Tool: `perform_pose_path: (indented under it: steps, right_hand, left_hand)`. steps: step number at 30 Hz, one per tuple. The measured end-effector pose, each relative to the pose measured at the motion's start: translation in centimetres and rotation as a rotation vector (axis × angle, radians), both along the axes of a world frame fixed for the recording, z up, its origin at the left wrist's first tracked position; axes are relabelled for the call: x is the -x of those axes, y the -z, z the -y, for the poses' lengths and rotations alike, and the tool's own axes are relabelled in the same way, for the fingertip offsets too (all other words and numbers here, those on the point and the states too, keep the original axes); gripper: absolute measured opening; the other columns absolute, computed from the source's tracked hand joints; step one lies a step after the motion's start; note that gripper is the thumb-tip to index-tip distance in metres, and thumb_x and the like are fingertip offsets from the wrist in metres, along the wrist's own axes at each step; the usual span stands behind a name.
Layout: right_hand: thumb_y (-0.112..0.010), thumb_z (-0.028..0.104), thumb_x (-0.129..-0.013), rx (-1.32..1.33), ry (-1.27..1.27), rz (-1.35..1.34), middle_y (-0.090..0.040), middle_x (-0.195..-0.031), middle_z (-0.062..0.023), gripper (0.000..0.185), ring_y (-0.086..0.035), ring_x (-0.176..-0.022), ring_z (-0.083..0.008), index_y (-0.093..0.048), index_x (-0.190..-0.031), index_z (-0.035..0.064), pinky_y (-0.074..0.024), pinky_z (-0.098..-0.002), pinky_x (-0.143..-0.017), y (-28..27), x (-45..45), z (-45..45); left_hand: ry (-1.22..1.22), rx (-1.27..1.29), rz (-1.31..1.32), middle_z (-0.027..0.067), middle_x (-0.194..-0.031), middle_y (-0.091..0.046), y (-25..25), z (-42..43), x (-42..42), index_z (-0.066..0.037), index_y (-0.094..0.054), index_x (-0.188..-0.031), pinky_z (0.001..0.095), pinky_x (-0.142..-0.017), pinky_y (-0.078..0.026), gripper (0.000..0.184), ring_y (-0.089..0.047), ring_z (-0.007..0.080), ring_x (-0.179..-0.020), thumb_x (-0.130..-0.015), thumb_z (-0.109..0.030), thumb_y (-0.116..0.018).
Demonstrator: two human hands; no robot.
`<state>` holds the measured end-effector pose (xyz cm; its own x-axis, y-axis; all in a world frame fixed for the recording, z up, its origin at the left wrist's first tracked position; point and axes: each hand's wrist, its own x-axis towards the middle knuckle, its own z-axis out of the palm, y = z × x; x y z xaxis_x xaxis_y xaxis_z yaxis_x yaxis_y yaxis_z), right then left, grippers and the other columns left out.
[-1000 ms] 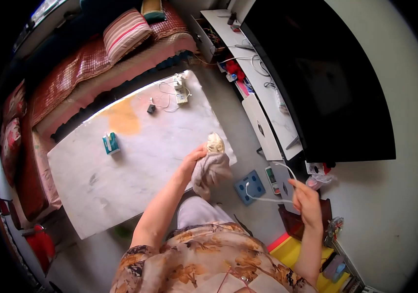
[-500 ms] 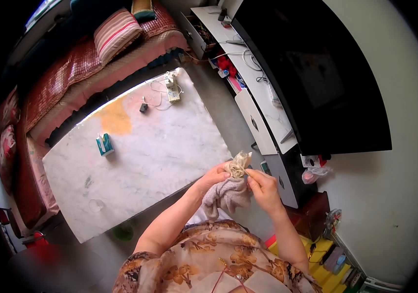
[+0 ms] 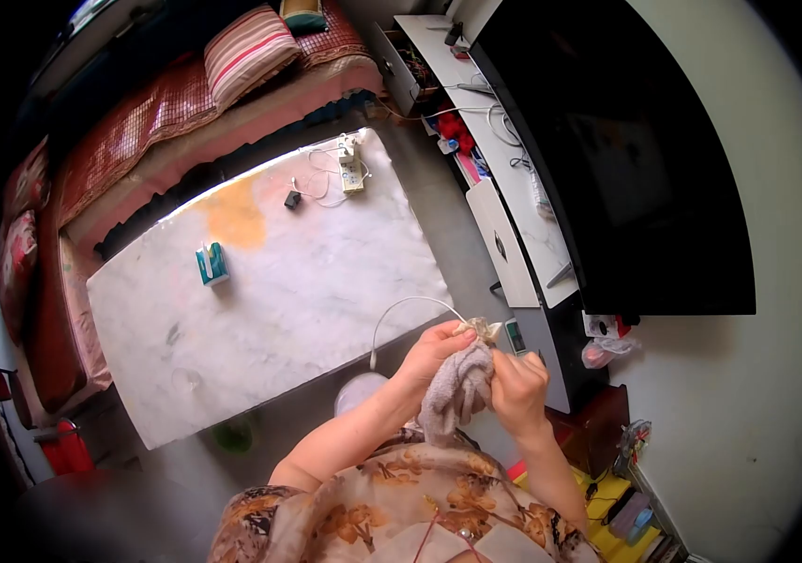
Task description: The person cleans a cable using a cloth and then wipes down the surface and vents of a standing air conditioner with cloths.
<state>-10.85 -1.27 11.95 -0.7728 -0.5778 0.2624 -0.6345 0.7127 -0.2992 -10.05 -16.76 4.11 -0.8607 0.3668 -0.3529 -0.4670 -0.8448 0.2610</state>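
Observation:
My left hand is closed around a bunched cream-coloured bundle and the top of a fuzzy grey-beige cloth, which hangs down in front of my body. From the bundle a white cable arcs out to the left over the table's near edge, its thicker end dangling. Close against the cloth's right side, my right hand is curled shut; its fingers hide whatever they grip.
A marble-patterned table holds a teal tissue pack, a power strip with white wires and a small black adapter. A TV stands on a white cabinet at right. Behind is a cushioned sofa.
A white cable loop now sticks out leftward from the bundle. Both hands have shifted slightly down and right, and my right hand has gone from a pinch at the bundle to a fist beside the cloth.

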Motion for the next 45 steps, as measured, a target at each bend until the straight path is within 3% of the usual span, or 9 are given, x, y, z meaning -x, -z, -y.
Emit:
perform_pose_path:
  steps: [20,23,26,30,34,38,41,42,45]
  right_hand:
    - [-0.067,0.002,-0.084,0.202,0.17,0.553,-0.068,-0.074,-0.012,0.01,-0.054,-0.054,-0.0247,-0.07,-0.093,-0.0008,-0.0422,-0.0329,-0.053,-3.0,-9.8,-6.6]
    - [-0.062,0.005,-0.09,0.291,0.198,0.577,-0.066,-0.068,-0.0077,0.012,-0.055,-0.055,-0.0187,-0.069,-0.097,-0.0012,-0.0426,-0.0303,-0.053,-1.6,-10.1,-6.8]
    - [-0.057,0.006,-0.095,0.474,0.43,1.093,-0.063,-0.071,-0.0029,0.018,-0.056,-0.063,-0.0107,-0.069,-0.105,-0.002,-0.0424,-0.026,-0.055,-0.9,-9.6,-7.6]
    - [-0.053,0.006,-0.096,0.85,0.59,1.225,-0.06,-0.078,-0.0041,0.029,-0.049,-0.064,-0.0057,-0.063,-0.121,-0.0053,-0.0363,-0.0179,-0.056,0.0,-7.4,-7.5]
    - [-0.052,0.01,-0.097,0.971,0.509,1.146,-0.055,-0.072,-0.0008,0.033,-0.04,-0.061,-0.0049,-0.058,-0.126,-0.0064,-0.0318,-0.0173,-0.057,1.3,-4.5,-6.4]
    - [-0.052,0.006,-0.097,0.869,0.497,1.099,-0.056,-0.07,-0.0003,0.023,-0.043,-0.059,-0.0051,-0.063,-0.113,-0.0045,-0.0341,-0.0191,-0.055,4.6,-2.8,-5.1]
    - [-0.056,0.008,-0.097,0.613,0.449,0.821,-0.057,-0.067,0.0009,0.016,-0.046,-0.059,-0.0047,-0.065,-0.107,-0.001,-0.0383,-0.0214,-0.054,5.2,-2.2,-3.6]
    - [-0.06,0.006,-0.093,0.459,0.4,0.616,-0.061,-0.065,-0.0053,0.009,-0.057,-0.056,-0.015,-0.064,-0.099,0.0011,-0.0444,-0.0303,-0.053,5.4,-2.0,-3.4]
    - [-0.06,0.005,-0.09,0.21,0.321,0.319,-0.064,-0.069,-0.0137,0.006,-0.064,-0.06,-0.0296,-0.063,-0.095,0.0028,-0.0467,-0.0381,-0.054,5.1,-1.7,-2.8]
  left_hand:
    - [-0.318,0.246,0.1,0.0045,-0.077,-0.064,10.5,11.0,6.8,-0.003,-0.063,-0.101,0.0308,-0.059,-0.053,0.014,-0.062,0.0163,-0.064,-0.099,-0.015,-0.057]
    - [-0.298,0.335,0.125,0.0045,-0.077,-0.064,12.0,11.4,7.3,-0.003,-0.063,-0.101,0.0316,-0.06,-0.054,0.015,-0.062,0.0164,-0.064,-0.099,-0.016,-0.056]
    - [-0.219,0.286,0.126,0.0058,-0.08,-0.066,13.0,11.1,7.5,-0.002,-0.063,-0.099,0.0331,-0.061,-0.055,0.02,-0.063,0.017,-0.066,-0.1,-0.021,-0.056]
    - [-0.153,0.159,0.222,0.0098,-0.086,-0.068,13.3,8.6,4.9,-0.003,-0.062,-0.099,0.0381,-0.067,-0.057,0.03,-0.067,0.0231,-0.072,-0.099,-0.032,-0.058]
    - [0.099,-0.127,0.242,0.0154,-0.094,-0.07,10.5,4.6,1.3,-0.002,-0.063,-0.104,0.0399,-0.078,-0.059,0.038,-0.069,0.0268,-0.085,-0.1,-0.038,-0.055]
    - [0.235,-0.131,0.029,0.0144,-0.099,-0.07,10.9,0.3,-0.4,0.001,-0.063,-0.108,0.035,-0.079,-0.059,0.031,-0.07,0.0228,-0.088,-0.095,-0.028,-0.064]
    - [0.229,-0.215,-0.014,0.0114,-0.096,-0.07,5.5,-1.1,-0.7,0.001,-0.065,-0.105,0.0321,-0.076,-0.06,0.024,-0.07,0.0196,-0.084,-0.095,-0.021,-0.065]
    - [0.22,-0.224,0.007,0.0109,-0.096,-0.071,5.8,-1.5,-0.6,0.001,-0.065,-0.104,0.0313,-0.075,-0.06,0.021,-0.07,0.0181,-0.082,-0.096,-0.019,-0.064]
    - [0.16,-0.139,-0.006,0.0095,-0.093,-0.071,5.5,-2.1,-0.2,0.001,-0.065,-0.101,0.0301,-0.073,-0.059,0.019,-0.07,0.0169,-0.081,-0.096,-0.017,-0.064]
